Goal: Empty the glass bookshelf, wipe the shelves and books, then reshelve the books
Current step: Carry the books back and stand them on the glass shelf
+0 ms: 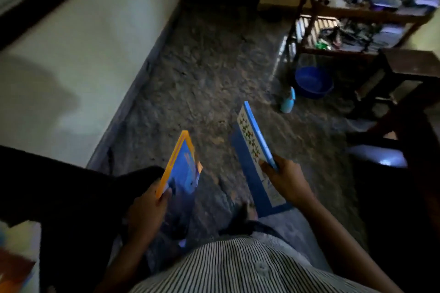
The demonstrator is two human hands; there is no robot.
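My left hand (147, 207) grips the orange-edged book (181, 169) at 7 o'clock, my right hand (285, 178) the blue-edged book (254, 135) at 5. Probably light and floppy, so I'd hold them by the spines.

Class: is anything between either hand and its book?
Nothing visible. The left hand grips the orange-edged book, and the right hand grips the blue book. The glass bookshelf cannot be made out, so the way to it cannot be judged.
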